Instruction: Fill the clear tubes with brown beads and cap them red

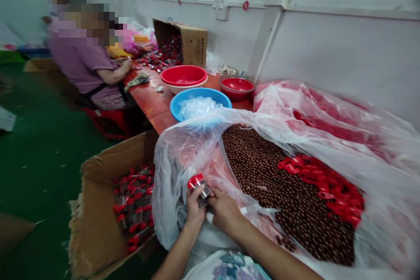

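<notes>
Between my two hands is a small clear plastic bottle with a red cap [196, 180], its contents dark and hard to make out. My left hand [195, 208] is closed round it, thumb along the side. The bent fingers of my right hand [226, 212] close in at the bottle's lower end; their tips are partly hidden. Just beyond, a sheet of clear plastic [183, 148] is spread over the table. On it, to the right, lies a wide heap of shiny brown balls [262, 166], with a pile of red plastic caps [341, 199] on top.
At my left stands a cardboard box [93, 223] of capped bottles. Ahead are a blue basin [173, 107] of clear pieces, a red basin [183, 76], a red bowl [236, 85] and a tipped carton [195, 46] spilling bottles. A co-worker [78, 57] sits at far left.
</notes>
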`<state>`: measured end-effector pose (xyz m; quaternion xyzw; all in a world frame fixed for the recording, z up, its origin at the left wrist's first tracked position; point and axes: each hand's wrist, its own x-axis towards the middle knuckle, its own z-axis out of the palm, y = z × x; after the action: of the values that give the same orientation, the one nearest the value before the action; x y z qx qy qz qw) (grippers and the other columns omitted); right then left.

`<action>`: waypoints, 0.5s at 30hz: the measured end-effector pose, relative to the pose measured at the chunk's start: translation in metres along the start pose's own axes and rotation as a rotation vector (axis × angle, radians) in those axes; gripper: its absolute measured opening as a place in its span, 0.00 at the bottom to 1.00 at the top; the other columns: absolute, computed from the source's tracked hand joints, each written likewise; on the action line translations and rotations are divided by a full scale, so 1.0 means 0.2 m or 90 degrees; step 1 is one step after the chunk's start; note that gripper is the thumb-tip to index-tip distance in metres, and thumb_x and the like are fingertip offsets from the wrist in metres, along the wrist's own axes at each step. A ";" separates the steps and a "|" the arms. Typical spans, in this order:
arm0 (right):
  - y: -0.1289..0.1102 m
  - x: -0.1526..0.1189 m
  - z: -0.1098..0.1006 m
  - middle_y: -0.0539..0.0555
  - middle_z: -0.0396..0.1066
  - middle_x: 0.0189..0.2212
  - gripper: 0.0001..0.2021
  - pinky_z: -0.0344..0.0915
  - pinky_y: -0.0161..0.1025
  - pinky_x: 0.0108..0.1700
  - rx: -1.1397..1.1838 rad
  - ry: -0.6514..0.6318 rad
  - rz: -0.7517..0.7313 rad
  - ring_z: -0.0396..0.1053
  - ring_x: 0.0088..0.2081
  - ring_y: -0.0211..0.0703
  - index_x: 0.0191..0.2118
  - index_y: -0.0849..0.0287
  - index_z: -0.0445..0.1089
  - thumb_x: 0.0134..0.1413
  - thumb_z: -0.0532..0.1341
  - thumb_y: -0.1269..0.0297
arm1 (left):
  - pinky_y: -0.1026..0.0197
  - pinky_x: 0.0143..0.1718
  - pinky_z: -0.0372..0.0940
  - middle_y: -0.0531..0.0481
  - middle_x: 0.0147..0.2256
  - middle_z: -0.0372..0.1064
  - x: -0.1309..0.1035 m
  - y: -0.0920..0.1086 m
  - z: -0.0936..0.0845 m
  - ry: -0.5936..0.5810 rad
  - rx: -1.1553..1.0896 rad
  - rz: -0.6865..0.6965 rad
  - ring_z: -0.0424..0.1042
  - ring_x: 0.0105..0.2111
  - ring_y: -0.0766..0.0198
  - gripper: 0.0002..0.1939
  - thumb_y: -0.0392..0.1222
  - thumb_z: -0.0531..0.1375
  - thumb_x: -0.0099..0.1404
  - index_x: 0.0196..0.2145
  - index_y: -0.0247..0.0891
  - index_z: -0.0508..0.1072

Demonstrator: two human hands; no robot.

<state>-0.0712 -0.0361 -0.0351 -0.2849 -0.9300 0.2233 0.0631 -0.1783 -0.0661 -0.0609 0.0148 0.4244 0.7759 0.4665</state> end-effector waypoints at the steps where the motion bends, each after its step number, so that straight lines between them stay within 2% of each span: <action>1: -0.01 0.01 0.01 0.61 0.65 0.49 0.25 0.66 0.43 0.44 -0.029 0.003 0.013 0.65 0.46 0.51 0.49 0.62 0.65 0.39 0.57 0.77 | 0.67 0.24 0.63 0.55 0.21 0.69 0.01 0.00 -0.01 0.006 -0.013 -0.016 0.68 0.19 0.69 0.11 0.41 0.63 0.44 0.27 0.35 0.69; 4: -0.06 0.03 0.04 0.65 0.67 0.41 0.20 0.67 0.46 0.39 -0.066 0.012 0.055 0.66 0.40 0.51 0.47 0.69 0.63 0.45 0.56 0.75 | 0.66 0.26 0.65 0.54 0.22 0.69 0.05 -0.02 -0.04 -0.014 -0.026 -0.060 0.68 0.20 0.69 0.13 0.45 0.61 0.44 0.27 0.35 0.68; 11: -0.08 0.03 0.07 0.66 0.64 0.40 0.14 0.66 0.45 0.35 -0.072 0.028 0.090 0.63 0.40 0.50 0.47 0.70 0.60 0.54 0.49 0.76 | 0.66 0.24 0.65 0.53 0.25 0.69 0.06 0.00 -0.02 -0.040 -0.105 -0.091 0.68 0.22 0.68 0.15 0.42 0.61 0.43 0.31 0.34 0.69; 15: -0.04 0.02 0.05 0.62 0.67 0.37 0.10 0.64 0.45 0.39 -0.021 0.013 0.064 0.64 0.40 0.49 0.40 0.66 0.64 0.51 0.53 0.75 | 0.68 0.21 0.65 0.54 0.26 0.70 -0.04 0.10 0.00 0.034 -0.033 -0.016 0.70 0.25 0.66 0.15 0.38 0.62 0.43 0.32 0.35 0.70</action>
<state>-0.0815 -0.0444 -0.0404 -0.3348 -0.9174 0.2076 0.0566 -0.1888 -0.0759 -0.0451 -0.0234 0.4162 0.7808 0.4653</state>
